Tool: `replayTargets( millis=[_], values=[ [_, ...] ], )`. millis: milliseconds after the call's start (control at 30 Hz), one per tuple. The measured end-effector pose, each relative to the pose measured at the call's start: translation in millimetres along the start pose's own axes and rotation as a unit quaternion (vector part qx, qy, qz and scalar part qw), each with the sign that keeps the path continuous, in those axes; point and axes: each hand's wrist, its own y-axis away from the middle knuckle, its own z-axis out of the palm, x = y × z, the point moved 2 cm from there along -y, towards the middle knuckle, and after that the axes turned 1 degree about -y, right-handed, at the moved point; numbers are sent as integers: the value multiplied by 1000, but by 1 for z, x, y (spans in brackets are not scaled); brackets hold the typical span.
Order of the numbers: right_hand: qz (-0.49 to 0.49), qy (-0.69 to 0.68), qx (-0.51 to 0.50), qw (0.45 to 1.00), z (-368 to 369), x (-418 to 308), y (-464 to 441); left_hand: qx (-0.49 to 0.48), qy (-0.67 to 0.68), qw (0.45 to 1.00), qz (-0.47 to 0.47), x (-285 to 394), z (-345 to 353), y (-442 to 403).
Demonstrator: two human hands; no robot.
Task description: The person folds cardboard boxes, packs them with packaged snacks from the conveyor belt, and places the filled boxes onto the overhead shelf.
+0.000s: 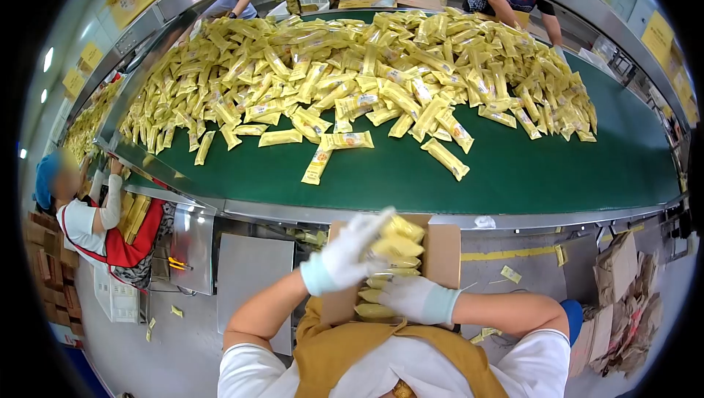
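An open cardboard box [444, 255] stands in front of my body, below the belt's near edge. Inside it, a row of yellow wrapped packets [400, 246] runs from the far end toward me. My left hand [345, 251], in a white glove with a pale blue cuff, is over the box's left side. Its fingers stretch forward beside the far packets and are a little blurred. My right hand [418, 299], gloved the same way, lies across the nearer packets with its fingers extended. Its fingertips partly cover those packets.
A green conveyor belt [528, 174] carries a large heap of yellow packets [352, 68]. Several people work across it; a person in a red apron [147, 222] is at the left. A metal table [253, 273] stands left of the box; flattened cardboard [623, 295] lies right.
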Motion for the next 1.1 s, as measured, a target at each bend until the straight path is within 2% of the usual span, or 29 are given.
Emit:
replayTargets(
  millis=[33, 167, 267, 400, 467, 533, 567, 633, 667, 733, 800, 833, 867, 933, 1067, 1100],
  values=[
    [-5, 4, 36, 999, 10, 0, 0, -22, -38, 999, 20, 0, 15, 2],
    [-19, 40, 57, 997, 27, 3, 8, -59, -183, 978, 79, -25, 66, 13],
    [11, 34, -10, 999, 12, -5, 27, -41, -234, 970, 49, -22, 80, 24],
    [-36, -7, 57, 998, -14, -9, 48, -114, -286, 950, 39, -15, 93, 39],
    [-64, -36, 97, 993, -23, -10, 52, -114, -260, 958, 28, -16, 98, 42],
    [-22, -21, 49, 998, -23, -8, 53, -132, -227, 965, 8, -18, 98, 42],
    [-2, -15, 25, 1000, -23, -8, 53, -134, -252, 958, 26, -16, 99, 44],
    [77, -28, 154, 985, -39, 1, 61, -137, -301, 942, 62, -12, 104, 45],
    [116, -34, 218, 969, -48, 8, 61, -161, -317, 933, 51, -11, 105, 43],
    [248, 49, 337, 907, -65, 31, 48, -209, -345, 915, 28, -6, 109, 38],
    [266, 152, 443, 843, -78, 53, 28, -216, -347, 912, 13, -7, 114, 34],
    [325, 101, 365, 867, -68, 75, 22, -214, -348, 913, 15, -8, 114, 34],
    [346, -67, 314, 882, -61, 94, 13, -213, -349, 912, 17, -9, 114, 34],
    [481, -68, 51, 873, -36, 128, -6, -207, -338, 918, 21, -13, 115, 36],
    [314, -24, 163, 935, -41, 110, 7, -149, -256, 952, 74, -10, 106, 45],
    [282, -17, 173, 944, -46, 100, 15, -60, -172, 978, 102, -5, 94, 48]
  ],
)
